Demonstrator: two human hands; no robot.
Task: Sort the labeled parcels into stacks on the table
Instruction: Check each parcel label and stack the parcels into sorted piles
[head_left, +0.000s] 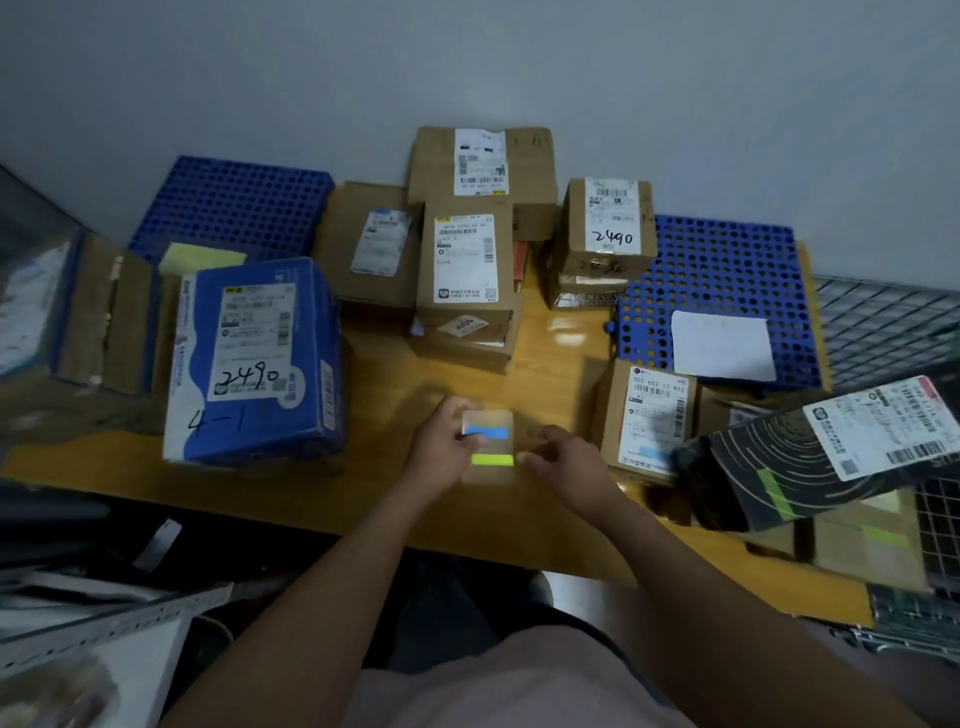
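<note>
The card, judged light and thin, is pinched edgewise by the left hand; the right hand's hold cannot be told.

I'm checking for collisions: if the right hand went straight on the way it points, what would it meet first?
The clear card with blue and green strips, gripped by the left hand. The right hand points left at its edge; blur hides whether they touch.

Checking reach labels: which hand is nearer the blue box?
Left. Left hand sits right of the blue box, holding a card; right hand is beyond the card, farther off.
</note>
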